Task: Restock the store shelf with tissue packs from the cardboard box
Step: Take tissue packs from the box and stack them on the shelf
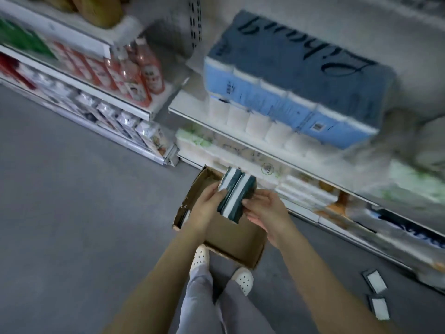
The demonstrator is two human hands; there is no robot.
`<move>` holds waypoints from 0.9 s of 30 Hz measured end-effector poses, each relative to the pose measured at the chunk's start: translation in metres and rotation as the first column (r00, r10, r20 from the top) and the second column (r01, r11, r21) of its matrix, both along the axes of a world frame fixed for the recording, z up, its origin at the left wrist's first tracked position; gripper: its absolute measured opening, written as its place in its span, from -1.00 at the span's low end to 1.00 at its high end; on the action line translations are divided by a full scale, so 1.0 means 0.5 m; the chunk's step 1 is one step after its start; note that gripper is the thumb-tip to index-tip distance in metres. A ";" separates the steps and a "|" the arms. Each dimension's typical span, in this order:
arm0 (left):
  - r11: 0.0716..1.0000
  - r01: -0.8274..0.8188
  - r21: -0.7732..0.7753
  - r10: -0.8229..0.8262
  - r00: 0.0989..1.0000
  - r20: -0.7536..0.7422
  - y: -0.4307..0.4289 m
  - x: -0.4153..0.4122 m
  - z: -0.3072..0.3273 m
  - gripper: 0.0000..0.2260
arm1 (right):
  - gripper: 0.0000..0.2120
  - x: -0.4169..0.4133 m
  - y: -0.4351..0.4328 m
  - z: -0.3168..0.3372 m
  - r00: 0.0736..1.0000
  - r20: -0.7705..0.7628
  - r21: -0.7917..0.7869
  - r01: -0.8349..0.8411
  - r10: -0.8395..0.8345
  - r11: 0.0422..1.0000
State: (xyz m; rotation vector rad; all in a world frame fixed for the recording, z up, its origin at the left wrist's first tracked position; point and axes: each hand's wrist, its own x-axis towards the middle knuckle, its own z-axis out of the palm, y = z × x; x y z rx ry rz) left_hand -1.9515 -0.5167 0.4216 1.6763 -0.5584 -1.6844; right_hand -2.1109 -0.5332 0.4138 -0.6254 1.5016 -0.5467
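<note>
Carrying step, by the look of it: out of the box, not yet on the shelf. Gripping the tissue packs (237, 194) with the left hand (207, 203), fingers curled round the near-left end. Steadying from the other side with the right hand (265, 210), fingers fairly straight and pressed flat against the packs' edge, not wrapped round. Seemingly two dark-green-and-white bundles held side by side, sandwiched between both hands, hovering directly above the open cardboard box (236, 244) on the floor, close to its far end. Well short of the shelf (190, 112), ahead and higher up, already loaded with a big blue multipack (301, 80). Next, probably: up and forward to a free slot, hard to pick out through the blur. Calls for an even squeeze from both sides to keep the pair together. Worth noting too: two loose packs (375, 282) lying on the floor, off to the right.
</note>
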 end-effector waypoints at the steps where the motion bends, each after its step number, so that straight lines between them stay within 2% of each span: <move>1: 0.999 0.035 -0.029 -0.035 0.999 -0.014 -0.001 0.000 0.037 -0.87 | -0.54 -0.005 0.004 0.040 1.000 -0.015 -0.044 0.001 -0.002 0.999; 4: 0.979 0.166 -0.116 -0.171 0.985 -0.032 -0.003 -0.007 0.145 -0.85 | -0.43 -0.034 0.004 0.160 0.998 -0.066 -0.180 -0.037 0.025 0.983; 8: 0.954 0.238 -0.182 -0.248 0.968 -0.038 -0.022 -0.015 0.270 -0.83 | -0.55 -0.081 -0.017 0.291 0.984 -0.158 -0.293 -0.130 0.086 0.947; 11: 0.927 0.263 -0.267 -0.290 0.954 -0.070 -0.042 -0.027 0.340 -0.76 | -0.54 -0.102 -0.038 0.359 0.954 -0.287 -0.371 -0.193 0.085 0.908; 13: 0.907 0.293 -0.302 -0.325 0.944 -0.063 -0.058 -0.035 0.383 -0.72 | -0.54 -0.111 -0.046 0.400 0.947 -0.317 -0.421 -0.192 0.054 0.887; 16: 0.876 0.333 -0.348 -0.368 0.929 -0.038 -0.080 -0.041 0.429 -0.68 | -0.52 -0.121 -0.052 0.448 0.961 -0.275 -0.476 -0.118 -0.021 0.871; 19: 0.830 0.375 -0.412 -0.411 0.911 0.000 -0.098 -0.040 0.477 -0.55 | -0.50 -0.120 -0.057 0.501 0.984 -0.148 -0.554 0.003 -0.103 0.832; 22: 0.795 0.396 -0.459 -0.434 0.901 0.027 -0.114 -0.032 0.513 -0.53 | -0.46 -0.110 -0.065 0.551 0.996 -0.049 -0.584 0.031 -0.073 0.812; 27: 0.765 0.380 -0.520 -0.417 0.908 0.049 -0.138 0.002 0.551 -0.46 | -0.64 -0.080 -0.091 0.597 0.997 -0.060 -0.623 0.004 -0.054 0.782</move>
